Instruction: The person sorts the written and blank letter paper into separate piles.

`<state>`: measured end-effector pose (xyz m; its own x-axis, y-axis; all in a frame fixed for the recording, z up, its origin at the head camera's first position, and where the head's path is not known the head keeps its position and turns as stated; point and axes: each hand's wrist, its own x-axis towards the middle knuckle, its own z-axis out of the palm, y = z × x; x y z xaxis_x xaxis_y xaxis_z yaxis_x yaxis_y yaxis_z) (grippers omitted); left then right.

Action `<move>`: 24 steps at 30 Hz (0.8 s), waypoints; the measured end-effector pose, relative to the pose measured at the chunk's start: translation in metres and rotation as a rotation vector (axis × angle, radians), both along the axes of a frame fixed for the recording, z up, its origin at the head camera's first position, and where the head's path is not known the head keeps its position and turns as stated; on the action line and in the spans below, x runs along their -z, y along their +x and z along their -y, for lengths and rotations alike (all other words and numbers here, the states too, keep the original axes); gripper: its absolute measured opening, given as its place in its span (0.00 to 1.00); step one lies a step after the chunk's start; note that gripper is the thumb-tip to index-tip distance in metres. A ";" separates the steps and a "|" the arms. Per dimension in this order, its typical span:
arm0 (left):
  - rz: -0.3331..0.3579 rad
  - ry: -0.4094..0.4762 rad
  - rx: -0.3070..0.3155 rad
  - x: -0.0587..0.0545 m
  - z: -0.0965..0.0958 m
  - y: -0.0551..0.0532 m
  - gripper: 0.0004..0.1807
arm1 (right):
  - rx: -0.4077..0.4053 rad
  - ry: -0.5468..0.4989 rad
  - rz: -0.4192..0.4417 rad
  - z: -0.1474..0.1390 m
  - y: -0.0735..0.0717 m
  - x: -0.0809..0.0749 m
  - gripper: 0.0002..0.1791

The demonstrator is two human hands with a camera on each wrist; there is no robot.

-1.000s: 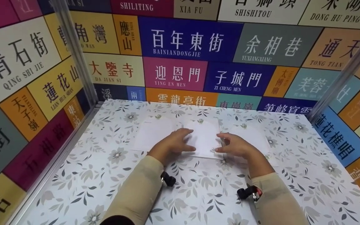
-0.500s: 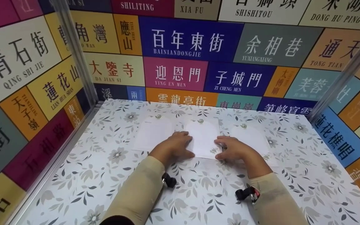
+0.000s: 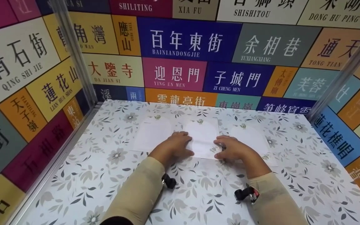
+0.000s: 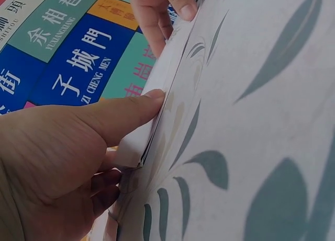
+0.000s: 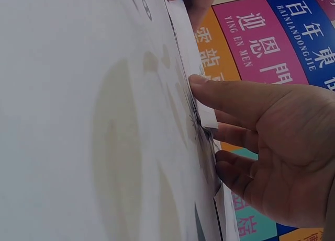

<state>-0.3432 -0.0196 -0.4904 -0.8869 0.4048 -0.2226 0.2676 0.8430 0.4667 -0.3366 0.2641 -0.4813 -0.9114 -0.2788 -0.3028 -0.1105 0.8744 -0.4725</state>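
Note:
Three white pieces of floral-trimmed writing paper lie in a row on the patterned tabletop. My left hand (image 3: 177, 145) grips the left side of the middle paper (image 3: 202, 134), near its front corner. In the left wrist view, its thumb (image 4: 149, 101) lies along the front edge of the paper (image 4: 137, 141), which shows layered edges. From the right, my right hand (image 3: 233, 148) holds the same paper, the thumb (image 5: 209, 89) at the front edge and bent fingers by the side. The middle paper lies flat, a small sprig printed at its lower right.
The left paper (image 3: 152, 132) lies beside my left hand, and the right paper (image 3: 251, 137) is partly behind my right hand. Leaf-patterned covering (image 3: 192, 193) spreads over the table. Sign-covered walls (image 3: 173, 75) with metal posts (image 3: 77, 53) enclose the back and sides.
Both hands have come down and slightly toward the near corners of the middle paper, fingers closing in on its sides. Over the last half second they have hardly moved.

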 end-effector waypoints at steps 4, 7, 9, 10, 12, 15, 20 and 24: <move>-0.020 0.006 -0.013 0.000 -0.002 -0.002 0.38 | -0.034 -0.011 -0.043 0.000 0.001 0.000 0.37; -0.053 -0.015 -0.012 0.000 -0.004 -0.002 0.36 | -0.025 -0.026 -0.066 0.000 0.002 -0.001 0.35; -0.060 -0.015 -0.015 0.000 -0.005 -0.002 0.36 | -0.014 -0.030 -0.069 0.000 0.003 -0.001 0.34; -0.062 -0.012 -0.016 0.000 -0.005 -0.002 0.35 | -0.007 -0.032 -0.068 0.001 0.004 -0.001 0.34; -0.054 0.002 -0.023 0.000 -0.005 -0.002 0.35 | -0.003 -0.026 -0.068 0.000 0.004 -0.001 0.33; -0.036 0.028 -0.039 0.001 -0.006 -0.002 0.34 | -0.008 -0.026 -0.063 0.000 0.004 -0.001 0.32; -0.029 0.086 -0.060 0.003 -0.005 -0.002 0.32 | 0.010 -0.050 -0.070 -0.001 0.000 0.000 0.31; -0.030 0.188 -0.084 0.002 -0.004 -0.002 0.31 | 0.058 -0.081 -0.092 -0.001 -0.002 -0.001 0.31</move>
